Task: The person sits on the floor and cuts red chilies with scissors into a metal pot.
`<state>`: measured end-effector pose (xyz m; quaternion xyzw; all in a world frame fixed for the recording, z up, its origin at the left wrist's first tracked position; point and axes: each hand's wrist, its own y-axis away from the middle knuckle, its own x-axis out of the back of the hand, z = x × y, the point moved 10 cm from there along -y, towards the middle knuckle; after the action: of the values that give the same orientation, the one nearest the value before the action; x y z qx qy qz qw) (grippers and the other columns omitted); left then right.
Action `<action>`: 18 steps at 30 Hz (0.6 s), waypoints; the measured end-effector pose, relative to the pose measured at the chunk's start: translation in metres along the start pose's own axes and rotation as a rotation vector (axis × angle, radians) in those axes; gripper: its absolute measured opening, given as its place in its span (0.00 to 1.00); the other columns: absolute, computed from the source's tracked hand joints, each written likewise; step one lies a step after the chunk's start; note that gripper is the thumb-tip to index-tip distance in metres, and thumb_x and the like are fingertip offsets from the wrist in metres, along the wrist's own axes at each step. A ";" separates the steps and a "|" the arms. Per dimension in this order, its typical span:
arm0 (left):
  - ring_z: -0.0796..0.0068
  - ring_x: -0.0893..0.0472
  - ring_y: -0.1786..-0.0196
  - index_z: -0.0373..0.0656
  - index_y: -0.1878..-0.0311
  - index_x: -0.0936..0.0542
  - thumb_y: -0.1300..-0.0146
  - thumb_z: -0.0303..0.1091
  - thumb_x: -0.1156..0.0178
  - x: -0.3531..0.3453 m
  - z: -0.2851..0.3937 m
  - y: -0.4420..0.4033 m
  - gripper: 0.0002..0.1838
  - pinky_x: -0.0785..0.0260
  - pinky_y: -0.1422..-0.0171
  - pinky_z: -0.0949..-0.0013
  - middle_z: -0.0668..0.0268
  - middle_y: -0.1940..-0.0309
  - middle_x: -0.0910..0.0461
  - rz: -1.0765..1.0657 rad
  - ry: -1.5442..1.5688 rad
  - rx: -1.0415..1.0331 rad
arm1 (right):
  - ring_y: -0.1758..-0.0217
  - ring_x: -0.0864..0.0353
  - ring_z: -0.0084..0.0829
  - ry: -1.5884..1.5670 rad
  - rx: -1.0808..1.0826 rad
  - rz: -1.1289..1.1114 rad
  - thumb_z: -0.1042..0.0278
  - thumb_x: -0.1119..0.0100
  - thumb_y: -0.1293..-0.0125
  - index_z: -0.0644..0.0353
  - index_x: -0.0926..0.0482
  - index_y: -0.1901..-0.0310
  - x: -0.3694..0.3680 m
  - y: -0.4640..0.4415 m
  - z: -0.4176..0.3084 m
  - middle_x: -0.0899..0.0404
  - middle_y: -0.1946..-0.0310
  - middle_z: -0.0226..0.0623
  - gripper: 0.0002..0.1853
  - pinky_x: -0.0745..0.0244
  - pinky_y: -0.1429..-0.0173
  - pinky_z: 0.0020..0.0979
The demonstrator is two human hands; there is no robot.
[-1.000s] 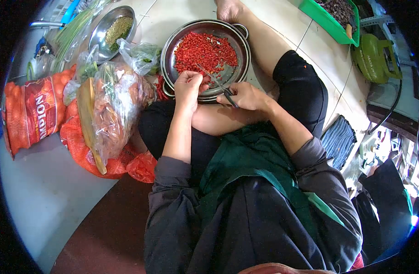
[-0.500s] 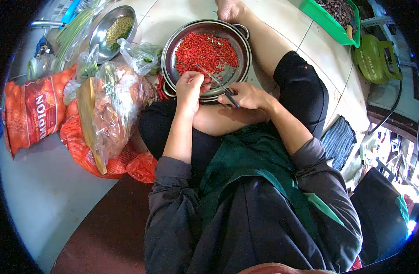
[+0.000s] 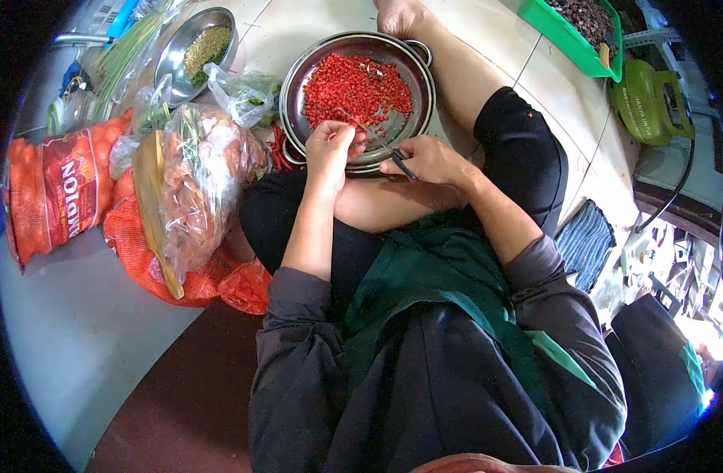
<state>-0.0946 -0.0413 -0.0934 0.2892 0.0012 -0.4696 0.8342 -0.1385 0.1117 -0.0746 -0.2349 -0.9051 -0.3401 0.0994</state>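
Over the near rim of a round metal pan (image 3: 291,72), my left hand (image 3: 328,154) pinches a small bunch of red chillies (image 3: 356,146). My right hand (image 3: 434,162) is closed round the dark handles of a pair of scissors (image 3: 403,165), whose blades point up and left to the chillies at my left fingertips. Inside the pan lie many cut red chilli pieces (image 3: 341,87), with part of its bottom showing on the right. More whole red chillies (image 3: 279,150) lie outside the pan, at its left side.
Left are a red onion sack (image 3: 65,185), a filled clear plastic bag (image 3: 203,185) and a metal bowl (image 3: 166,67) with chopped seasoning. A green tray (image 3: 566,35) and a green gas cylinder (image 3: 644,102) stand at the upper right. Another person's dark clothing (image 3: 653,370) shows lower right.
My hands hold nearly the same place, with the scissors shifted slightly. At the lower right, the other person's dark clothing has moved.
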 end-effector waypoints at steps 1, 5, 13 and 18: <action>0.76 0.21 0.64 0.40 0.64 0.26 0.38 0.27 0.43 0.000 -0.001 0.000 0.02 0.25 0.64 0.74 0.65 0.65 0.22 0.000 0.004 0.010 | 0.71 0.24 0.30 0.016 -0.020 -0.011 0.39 0.36 0.47 0.66 0.19 0.69 0.000 0.000 0.002 0.21 0.77 0.41 0.29 0.29 0.63 0.35; 0.75 0.20 0.64 0.39 0.64 0.26 0.38 0.28 0.42 0.002 0.000 0.000 0.04 0.24 0.64 0.74 0.64 0.65 0.22 0.018 0.048 0.011 | 0.69 0.24 0.30 -0.001 -0.022 -0.028 0.39 0.37 0.46 0.65 0.19 0.69 -0.003 -0.004 0.009 0.21 0.76 0.42 0.29 0.29 0.61 0.34; 0.75 0.20 0.63 0.39 0.63 0.26 0.39 0.28 0.42 0.006 -0.005 -0.002 0.04 0.24 0.64 0.74 0.64 0.65 0.23 0.035 0.033 0.032 | 0.68 0.23 0.30 -0.033 0.006 -0.057 0.37 0.37 0.48 0.66 0.19 0.71 -0.006 0.003 -0.006 0.21 0.76 0.43 0.30 0.29 0.60 0.34; 0.76 0.21 0.64 0.40 0.64 0.26 0.39 0.28 0.42 0.001 -0.003 -0.001 0.04 0.24 0.63 0.74 0.66 0.66 0.23 -0.001 0.023 0.017 | 0.70 0.23 0.31 -0.045 0.050 -0.016 0.38 0.35 0.49 0.69 0.20 0.72 -0.007 -0.007 0.004 0.21 0.76 0.44 0.32 0.28 0.61 0.35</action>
<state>-0.0942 -0.0414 -0.0969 0.3017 0.0069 -0.4666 0.8314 -0.1363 0.1068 -0.0840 -0.2326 -0.9173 -0.3127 0.0821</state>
